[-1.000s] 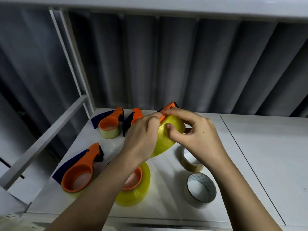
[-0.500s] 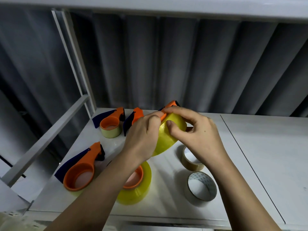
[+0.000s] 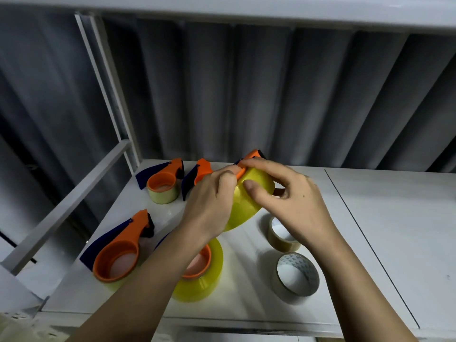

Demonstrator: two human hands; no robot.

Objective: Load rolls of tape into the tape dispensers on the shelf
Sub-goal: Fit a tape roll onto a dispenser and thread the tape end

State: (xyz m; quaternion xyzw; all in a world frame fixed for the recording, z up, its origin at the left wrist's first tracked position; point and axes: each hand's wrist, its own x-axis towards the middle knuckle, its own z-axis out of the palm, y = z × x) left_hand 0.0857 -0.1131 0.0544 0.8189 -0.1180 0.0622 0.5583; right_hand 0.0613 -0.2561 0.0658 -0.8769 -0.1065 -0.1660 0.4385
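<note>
Above the white shelf (image 3: 385, 243) both my hands hold a yellow tape roll (image 3: 249, 203) seated in an orange dispenser (image 3: 251, 157), whose tip sticks out at the top. My left hand (image 3: 209, 203) grips the roll's left side. The thumb of my right hand (image 3: 288, 201) presses on the roll's face while its fingers curl over the top. On the shelf lie an orange dispenser with a pale roll (image 3: 162, 183), another orange dispenser (image 3: 199, 171) behind my left hand, a front-left dispenser (image 3: 121, 248), and a dispenser loaded with a thick yellow roll (image 3: 202, 275).
Two loose rolls lie at the front right: a brownish one (image 3: 281, 238) partly under my right wrist and a white-cored one (image 3: 297, 275). A metal upright (image 3: 106, 87) and slanted rail (image 3: 66, 206) bound the left. Grey curtain hangs behind; another shelf panel (image 3: 407, 218) extends right.
The hands and the held roll have hardly moved; my fingers have shifted slightly on the roll's top. The view has drifted a little.
</note>
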